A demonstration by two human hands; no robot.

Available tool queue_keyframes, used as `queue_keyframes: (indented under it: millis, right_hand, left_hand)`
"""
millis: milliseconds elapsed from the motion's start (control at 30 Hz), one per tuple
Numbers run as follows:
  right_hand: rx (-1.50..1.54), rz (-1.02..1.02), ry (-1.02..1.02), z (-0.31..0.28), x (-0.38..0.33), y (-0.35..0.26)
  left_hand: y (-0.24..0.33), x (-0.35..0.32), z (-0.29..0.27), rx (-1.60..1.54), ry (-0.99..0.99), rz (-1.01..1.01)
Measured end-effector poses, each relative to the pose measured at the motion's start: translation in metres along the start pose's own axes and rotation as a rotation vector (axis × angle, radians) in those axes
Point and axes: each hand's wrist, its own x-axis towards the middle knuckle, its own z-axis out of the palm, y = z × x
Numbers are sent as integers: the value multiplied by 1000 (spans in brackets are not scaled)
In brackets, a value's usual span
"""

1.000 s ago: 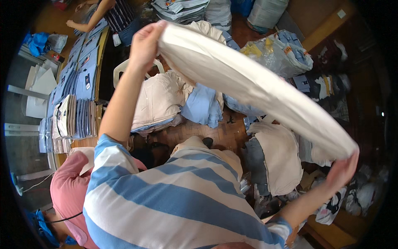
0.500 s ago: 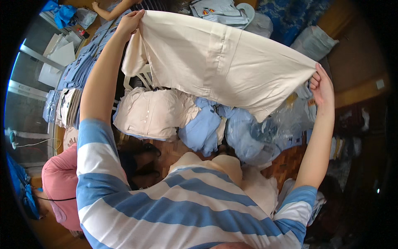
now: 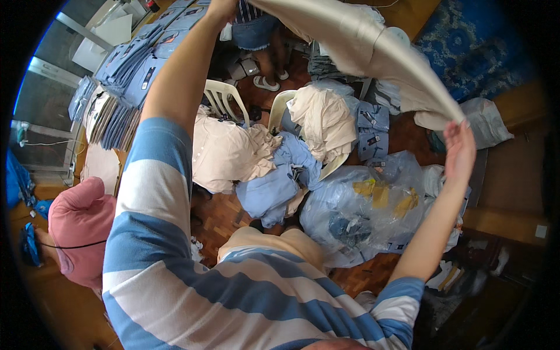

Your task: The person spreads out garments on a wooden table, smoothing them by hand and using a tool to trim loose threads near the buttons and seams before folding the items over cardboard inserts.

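A cream shirt [image 3: 373, 46] is stretched between my two raised hands, its cloth swinging up and blurred near the top of the view. My left hand [image 3: 223, 9] is at the upper edge, closed on one end of the shirt; its fingers are partly cut off by the frame. At the right, my right hand [image 3: 459, 149] pinches the other corner of the cloth between thumb and fingers. Below the shirt lie a heap of cream shirts [image 3: 224, 149] and some blue shirts [image 3: 268, 189]. More crumpled cream cloth [image 3: 324, 119] fills a pale plastic chair [image 3: 335, 166].
Clear plastic bags [image 3: 364, 213] lie on the floor right of my legs. Stacks of folded blue shirts [image 3: 131, 70] line a table at the left. A person in pink [image 3: 84, 233] is at the lower left; another in denim shorts [image 3: 254, 33] stands beyond a white chair [image 3: 224, 99].
Both hands have swung the shirt: the left hand has gone up to the frame's top edge, the right slightly lower. The cloth has lifted, uncovering the chair and piles behind it.
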Motion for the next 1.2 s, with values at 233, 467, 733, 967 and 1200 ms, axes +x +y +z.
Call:
queue_keyframes:
  millis: [233,467,733,967,1200]
  right_hand:
    - [171,476,122,-23,-130,171]
    - [2,610,234,-21,-209,225]
    - [-133,714,115,-17,-238,254]
    - [-773,629,-712,7,-340,330]
    - [-638,446,-1375,151,-384,255]
  left_hand:
    - [-118,-165,4,-229,-111,-725]
    - [-198,-293,6,-234,29,-955]
    - [-197,-359,36,-142,225,-1101]
    - [-86,-575,116,140,-832,-683]
    - [-50,-784,20,-275,-521,-1379]
